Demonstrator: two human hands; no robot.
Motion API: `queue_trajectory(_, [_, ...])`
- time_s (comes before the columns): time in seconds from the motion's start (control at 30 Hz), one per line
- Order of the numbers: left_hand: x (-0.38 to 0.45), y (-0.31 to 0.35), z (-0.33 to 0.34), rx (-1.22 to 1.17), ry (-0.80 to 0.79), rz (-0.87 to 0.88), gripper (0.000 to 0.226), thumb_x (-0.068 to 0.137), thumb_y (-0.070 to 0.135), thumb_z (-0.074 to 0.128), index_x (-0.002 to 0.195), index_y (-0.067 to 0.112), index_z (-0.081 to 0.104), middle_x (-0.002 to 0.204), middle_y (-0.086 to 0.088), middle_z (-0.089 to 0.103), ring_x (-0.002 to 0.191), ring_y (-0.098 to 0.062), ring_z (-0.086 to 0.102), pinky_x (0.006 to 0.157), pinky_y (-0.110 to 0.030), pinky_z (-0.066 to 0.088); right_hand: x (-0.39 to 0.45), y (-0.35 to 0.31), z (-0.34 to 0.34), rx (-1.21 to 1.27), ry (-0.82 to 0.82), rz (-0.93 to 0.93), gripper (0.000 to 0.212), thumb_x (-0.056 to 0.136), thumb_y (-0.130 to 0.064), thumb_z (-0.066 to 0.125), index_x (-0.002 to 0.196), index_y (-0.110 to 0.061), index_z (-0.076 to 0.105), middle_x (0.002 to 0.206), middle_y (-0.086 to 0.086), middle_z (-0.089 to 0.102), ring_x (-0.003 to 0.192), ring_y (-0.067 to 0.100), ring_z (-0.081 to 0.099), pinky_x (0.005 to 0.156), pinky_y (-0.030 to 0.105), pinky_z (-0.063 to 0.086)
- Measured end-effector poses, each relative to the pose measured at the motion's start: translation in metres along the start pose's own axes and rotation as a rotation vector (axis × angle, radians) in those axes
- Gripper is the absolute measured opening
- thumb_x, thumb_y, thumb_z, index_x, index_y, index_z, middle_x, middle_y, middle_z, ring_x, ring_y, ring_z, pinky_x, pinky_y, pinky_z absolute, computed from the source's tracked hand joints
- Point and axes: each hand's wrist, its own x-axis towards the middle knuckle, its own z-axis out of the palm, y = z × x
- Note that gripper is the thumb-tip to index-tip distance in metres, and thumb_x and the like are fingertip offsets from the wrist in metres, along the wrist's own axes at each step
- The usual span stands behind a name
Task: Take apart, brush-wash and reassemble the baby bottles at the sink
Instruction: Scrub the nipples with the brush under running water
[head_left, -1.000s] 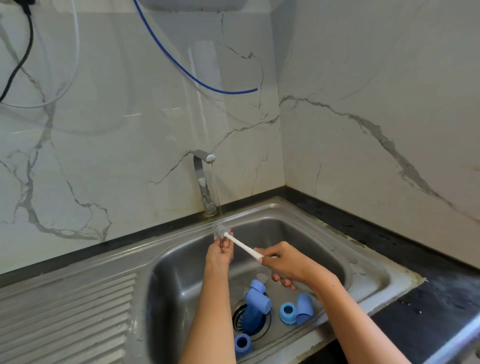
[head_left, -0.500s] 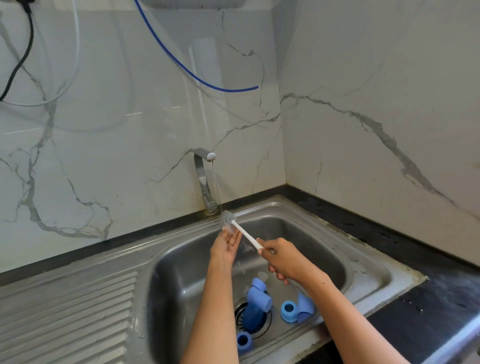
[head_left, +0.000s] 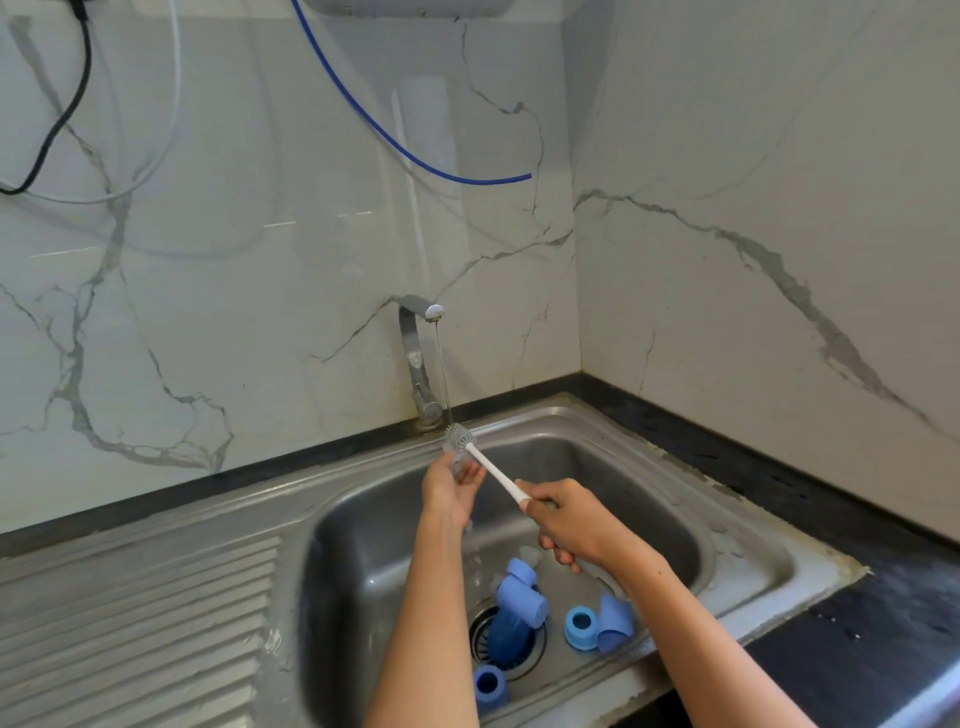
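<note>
1. Fingers (head_left: 470, 470): those of the left hand (head_left: 449, 491) lie loosely spread, palm up, under the brush head, holding nothing solid. The right hand (head_left: 566, 522) has its fingers curled round the brush handle; the handle's end is hidden inside the fist.
2. Wall (head_left: 260, 260): one, white marble-look panels meeting in a corner. No writing legible.
3. Sink (head_left: 737, 551): one, steel basin with a ribbed drainboard at left; its near edge is cut off by the frame and by both forearms.
4. Counter (head_left: 857, 613): one, dark, cut off at right.
5. Cables: one black cable (head_left: 62, 114), one white (head_left: 171, 104) and one blue tube (head_left: 415, 156), all running out of frame at the top.
6. Tap (head_left: 415, 353): one, a thin stream of water falling from its spout onto the brush head.
7. Brush (head_left: 493, 473): one, white handle, grey bristle head held above the basin, just in front of the tap base.
8. Bottle parts, blue, all lying on the basin floor around the drain (head_left: 506, 639): a bottle (head_left: 511, 613) lying across the drain grille with one cap (head_left: 519, 571) against it; one ring (head_left: 581, 626) touching a second cap (head_left: 615, 621), partly hidden by the right forearm; one further ring (head_left: 489, 686) near the front, partly behind the left forearm. Five pieces countable; pale clear pieces near the first cap are too faint to identify. No brand or label readable on any.
</note>
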Motion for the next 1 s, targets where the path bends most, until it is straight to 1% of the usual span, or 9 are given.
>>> queue_trajectory(0.1, [0.001, -0.004, 0.000, 0.029, 0.013, 0.088, 0.029, 0.099, 0.008, 0.046, 0.123, -0.009, 0.049, 0.081, -0.013, 0.052, 0.074, -0.018, 0.053, 0.092, -0.035, 0.046, 0.001, 0.000, 0.001, 0.013, -0.004, 0.007, 0.042, 0.101, -0.026, 0.043, 0.143, -0.032, 0.042, 0.060, 0.000, 0.048, 0.037, 0.004, 0.039, 0.038, 0.020, 0.036])
queue_trajectory(0.23, [-0.001, -0.004, -0.004, -0.044, 0.033, 0.166, 0.035, 0.092, 0.009, 0.060, 0.118, -0.013, 0.053, 0.078, -0.011, 0.058, 0.071, -0.016, 0.057, 0.081, -0.034, 0.054, 0.002, 0.000, 0.002, 0.015, -0.010, -0.002, 0.041, 0.101, -0.027, 0.043, 0.142, -0.031, 0.043, 0.061, 0.000, 0.048, 0.039, 0.004, 0.039, 0.039, 0.020, 0.037])
queue_trajectory(0.33, [-0.003, 0.001, -0.005, -0.129, 0.048, 0.178, 0.034, 0.093, 0.004, 0.057, 0.121, -0.013, 0.053, 0.093, -0.017, 0.062, 0.078, -0.019, 0.060, 0.087, -0.035, 0.052, 0.002, 0.000, 0.003, 0.004, -0.016, -0.010, 0.041, 0.101, -0.027, 0.044, 0.142, -0.032, 0.043, 0.061, 0.000, 0.048, 0.039, 0.004, 0.039, 0.040, 0.020, 0.038])
queue_trajectory(0.4, [-0.004, 0.003, -0.005, -0.140, 0.092, 0.187, 0.026, 0.093, 0.002, 0.057, 0.114, -0.013, 0.056, 0.100, -0.018, 0.062, 0.084, -0.022, 0.062, 0.078, -0.025, 0.055, 0.002, 0.001, 0.002, 0.011, -0.005, -0.024, 0.042, 0.101, -0.028, 0.044, 0.142, -0.034, 0.042, 0.062, -0.001, 0.049, 0.039, 0.004, 0.039, 0.040, 0.020, 0.038])
queue_trajectory(0.53, [0.000, 0.001, -0.009, -0.109, 0.229, 0.254, 0.030, 0.085, -0.003, 0.065, 0.113, -0.012, 0.059, 0.090, -0.014, 0.065, 0.069, -0.015, 0.063, 0.076, -0.028, 0.058, -0.003, -0.001, 0.000, 0.016, 0.008, -0.075, 0.042, 0.101, -0.028, 0.045, 0.141, -0.037, 0.042, 0.061, -0.001, 0.049, 0.039, 0.004, 0.040, 0.039, 0.020, 0.038])
queue_trajectory(0.67, [-0.001, 0.000, -0.011, -0.007, 0.315, 0.365, 0.028, 0.079, -0.010, 0.068, 0.107, -0.010, 0.065, 0.083, -0.015, 0.067, 0.065, -0.015, 0.062, 0.059, -0.016, 0.056, -0.006, -0.004, 0.001, -0.007, -0.033, -0.085, 0.041, 0.100, -0.027, 0.046, 0.140, -0.036, 0.045, 0.061, 0.001, 0.049, 0.039, 0.006, 0.038, 0.039, 0.020, 0.038])
queue_trajectory(0.77, [-0.002, 0.001, -0.011, 0.068, 0.317, 0.410, 0.026, 0.078, -0.014, 0.066, 0.104, -0.011, 0.067, 0.081, -0.015, 0.066, 0.062, -0.015, 0.061, 0.050, -0.012, 0.052, -0.006, -0.002, 0.001, -0.034, -0.029, -0.076, 0.041, 0.100, -0.026, 0.047, 0.141, -0.035, 0.045, 0.062, 0.001, 0.048, 0.039, 0.005, 0.038, 0.040, 0.020, 0.038])
queue_trajectory(0.9, [-0.004, -0.004, -0.006, 0.240, 0.277, 0.465, 0.019, 0.082, -0.016, 0.059, 0.097, -0.010, 0.069, 0.062, -0.008, 0.059, 0.049, -0.012, 0.054, 0.042, -0.010, 0.045, -0.005, 0.002, 0.005, -0.101, -0.002, -0.062, 0.043, 0.100, -0.026, 0.047, 0.142, -0.035, 0.042, 0.064, 0.002, 0.049, 0.041, 0.006, 0.038, 0.040, 0.019, 0.039])
queue_trajectory(1.0, [-0.008, -0.010, -0.006, 0.355, 0.226, 0.482, 0.015, 0.084, -0.009, 0.061, 0.093, -0.002, 0.071, 0.061, -0.007, 0.061, 0.053, -0.014, 0.052, 0.045, -0.014, 0.046, -0.003, 0.000, 0.008, -0.143, 0.028, -0.054, 0.045, 0.101, -0.025, 0.045, 0.145, -0.034, 0.039, 0.068, 0.003, 0.048, 0.044, 0.008, 0.037, 0.039, 0.019, 0.039])
